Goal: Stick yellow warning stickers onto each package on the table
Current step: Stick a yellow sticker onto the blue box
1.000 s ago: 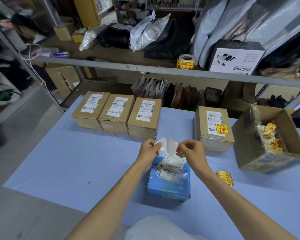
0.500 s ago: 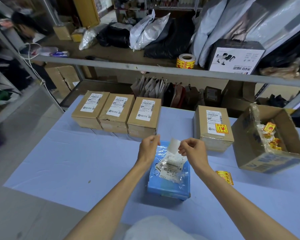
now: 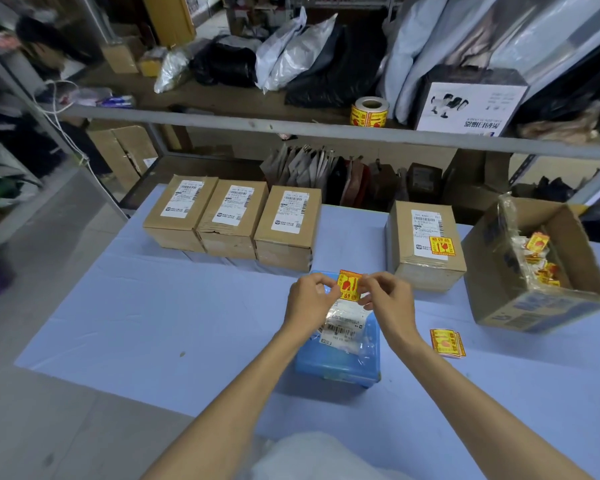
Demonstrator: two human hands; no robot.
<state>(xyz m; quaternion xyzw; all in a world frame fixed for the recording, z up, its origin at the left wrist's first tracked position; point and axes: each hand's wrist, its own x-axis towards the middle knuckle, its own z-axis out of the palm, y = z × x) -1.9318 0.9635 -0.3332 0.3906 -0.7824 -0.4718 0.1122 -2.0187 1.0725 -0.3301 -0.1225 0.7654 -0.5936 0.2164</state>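
Both hands are raised over the far end of the blue package [image 3: 336, 356], which lies near the middle of the table [image 3: 146, 323]. The left hand [image 3: 307, 299] and right hand [image 3: 388, 301] each pinch one side of a single yellow warning sticker [image 3: 349, 285] between thumb and fingers, with its printed face toward the camera. Whether the sticker touches the package cannot be told.

Half a second ago the right hand alone held a white slip at this spot and the left hand was apart from it. A second ago both hands pinched white paper. The yellow face now shows instead. The package, with its white shipping label [image 3: 343, 327], has not shifted.

At far left, a row of three brown boxes [image 3: 234, 218] carries white labels only. To the right, a fourth brown box [image 3: 425, 268] bears a yellow sticker on its label. Loose stickers [image 3: 447, 342] lie near right on the table. An open carton [image 3: 541, 306] at the right edge holds more. None of these has moved.
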